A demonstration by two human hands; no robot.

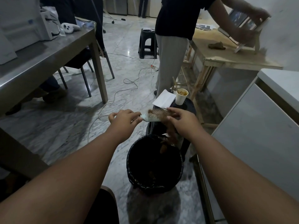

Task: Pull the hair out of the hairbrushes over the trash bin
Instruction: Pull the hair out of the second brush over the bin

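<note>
We are holding a pale mint plastic hairbrush (151,118) in the air, lying level and crosswise just beyond the far rim of a round black trash bin (129,160) lined with a black plastic bag, which is standing on the grey marble floor (123,46). Our left hand (124,118) is gripping the handle end, fingers curled tight round it and pressed together. Our right hand (179,118) is reaching over the brush's head from the other end, fingers bent down and pinching the matted brown hair (151,111) that is clinging to the bristles. Below that hand a blurred brown clump is showing just above the bin's far rim; we cannot tell whether it is attached to the brush. Beyond the bin a low black stand (189,107) is carrying a white folded sheet of paper (164,99) at its far left edge and a white paper cup (182,97) at its far right edge, the two just beside each other. A person in a black shirt and grey trousers (171,50) is standing behind it, hands on a framed picture over a pale wooden table (226,57). A grey steel table (48,54) is standing to our left.
</note>
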